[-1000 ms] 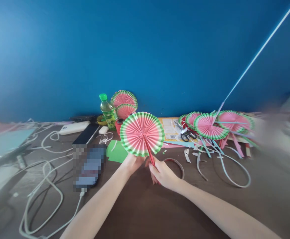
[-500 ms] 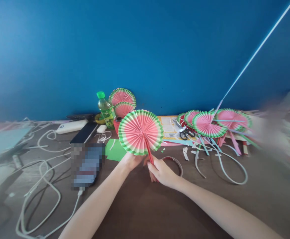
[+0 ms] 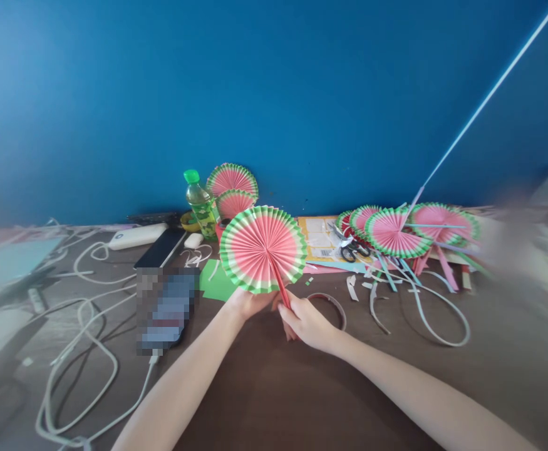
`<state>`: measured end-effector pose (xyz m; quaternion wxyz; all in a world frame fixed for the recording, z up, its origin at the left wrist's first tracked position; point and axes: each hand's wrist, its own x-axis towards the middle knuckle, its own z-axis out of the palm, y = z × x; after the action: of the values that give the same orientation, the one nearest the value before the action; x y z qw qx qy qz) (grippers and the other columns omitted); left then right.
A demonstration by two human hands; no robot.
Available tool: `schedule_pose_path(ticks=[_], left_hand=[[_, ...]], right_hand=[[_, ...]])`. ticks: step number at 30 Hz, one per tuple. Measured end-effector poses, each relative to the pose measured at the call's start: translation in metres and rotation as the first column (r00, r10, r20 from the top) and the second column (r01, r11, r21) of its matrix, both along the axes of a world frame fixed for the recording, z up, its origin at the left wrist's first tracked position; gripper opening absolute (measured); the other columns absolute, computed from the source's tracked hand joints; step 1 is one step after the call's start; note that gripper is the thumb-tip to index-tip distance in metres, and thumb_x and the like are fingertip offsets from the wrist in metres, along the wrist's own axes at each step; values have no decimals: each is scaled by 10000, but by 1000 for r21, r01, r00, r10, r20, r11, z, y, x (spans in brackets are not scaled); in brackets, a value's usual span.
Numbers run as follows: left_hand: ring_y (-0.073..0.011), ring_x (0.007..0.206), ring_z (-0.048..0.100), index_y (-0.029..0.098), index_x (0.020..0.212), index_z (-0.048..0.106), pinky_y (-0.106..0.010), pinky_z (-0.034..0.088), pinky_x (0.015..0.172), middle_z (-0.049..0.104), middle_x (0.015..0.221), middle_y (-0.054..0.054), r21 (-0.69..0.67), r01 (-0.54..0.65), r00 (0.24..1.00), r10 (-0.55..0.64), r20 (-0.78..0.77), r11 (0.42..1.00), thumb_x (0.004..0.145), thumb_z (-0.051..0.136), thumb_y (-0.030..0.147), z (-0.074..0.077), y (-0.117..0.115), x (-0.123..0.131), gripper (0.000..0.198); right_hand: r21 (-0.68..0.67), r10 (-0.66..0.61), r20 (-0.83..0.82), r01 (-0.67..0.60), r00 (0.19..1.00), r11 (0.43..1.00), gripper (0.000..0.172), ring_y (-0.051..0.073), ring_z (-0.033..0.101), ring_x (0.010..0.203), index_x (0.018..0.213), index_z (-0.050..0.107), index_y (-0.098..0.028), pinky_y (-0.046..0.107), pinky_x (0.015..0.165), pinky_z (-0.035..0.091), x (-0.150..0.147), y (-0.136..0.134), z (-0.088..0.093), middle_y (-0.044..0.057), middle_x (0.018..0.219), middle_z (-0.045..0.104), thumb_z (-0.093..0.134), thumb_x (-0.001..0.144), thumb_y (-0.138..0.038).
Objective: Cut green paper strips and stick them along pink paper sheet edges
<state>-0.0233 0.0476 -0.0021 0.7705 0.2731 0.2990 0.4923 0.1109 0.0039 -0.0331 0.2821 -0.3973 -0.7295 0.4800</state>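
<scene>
Pinched the red stick (image 3: 280,288) of a round paper fan (image 3: 263,247) in the right hand (image 3: 309,321), with the thumb on top and the fingers curled around. Held the fan up in front of both hands, open all the way round, pink in the middle with a wavy green edge. Had the left hand (image 3: 249,304) just under the fan, close beside the right hand, with most of its fingers hidden; could not tell spread from pinching there, nor touching from apart. Saw a green sheet (image 3: 212,285) beyond the left hand, partly covered by the fan's left edge. Saw a bottle (image 3: 201,210) with a green cap farther past the left hand, next to two more fans (image 3: 233,179) near the blue wall (image 3: 274,88). Had a blurred phone (image 3: 169,313) and loops of white cable (image 3: 155,359) left of the left arm, with little room to move there. Had a brown ring (image 3: 343,315) just beyond the right hand, part of its edge hidden. Looked past it to scissors (image 3: 354,252), a yellow packet (image 3: 318,233) and a pile of fans (image 3: 398,232) farther right. Found wide room on the brown table (image 3: 274,388) between the two arms, and more room right of the right hand, up to the looping strips (image 3: 467,331). Saw the table's far edge running along the wall.
</scene>
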Motion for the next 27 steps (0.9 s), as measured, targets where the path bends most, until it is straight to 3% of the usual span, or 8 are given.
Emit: schedule_pose_path(ticks=[5, 10, 15, 22, 27], left_hand=[[-145, 536, 508, 201, 850, 601, -266, 460, 464, 516, 583, -8, -27, 43, 999, -43, 9, 999, 818, 452, 248, 3, 0, 0, 159], [-121, 536, 511, 180, 708, 561, -241, 462, 456, 504, 578, -4, 18, 40, 999, -40, -18, 999, 828, 451, 290, 5, -1, 0, 197], [-108, 414, 444, 175, 575, 471, -232, 373, 339, 434, 490, 18, 88, 135, 986, -125, -108, 987, 775, 540, 333, -3, -1, -2, 264], [-100, 369, 401, 191, 581, 493, -240, 316, 329, 428, 474, 16, 164, 160, 976, -131, -172, 973, 731, 587, 312, -12, -1, -1, 215], [-93, 384, 405, 179, 632, 498, -236, 332, 356, 451, 497, 25, 274, 246, 962, -202, -181, 930, 680, 618, 370, -18, 2, -4, 230]], right_hand=[[27, 5, 16, -5, 1000, 1000, 128, 106, 496, 381, 850, 425, -201, 203, 468, 399, 0, 0, 1, -81, 423, 457, 306, 890, -223], [21, 17, 6, -17, 1000, 1000, 125, 110, 495, 380, 862, 416, -203, 202, 456, 401, 1, 0, 0, -83, 426, 453, 296, 892, -225], [22, 30, 11, -31, 999, 999, 130, 112, 496, 389, 904, 437, -196, 206, 465, 409, 2, -1, 2, -80, 439, 460, 309, 886, -211], [13, 32, 16, -32, 999, 999, 140, 106, 483, 376, 896, 417, -194, 205, 462, 407, 1, -1, 2, -83, 429, 452, 289, 901, -250], [11, 20, 5, -20, 1000, 1000, 156, 103, 477, 363, 917, 424, -186, 201, 451, 406, 1, -1, 2, -97, 411, 418, 279, 900, -242]])
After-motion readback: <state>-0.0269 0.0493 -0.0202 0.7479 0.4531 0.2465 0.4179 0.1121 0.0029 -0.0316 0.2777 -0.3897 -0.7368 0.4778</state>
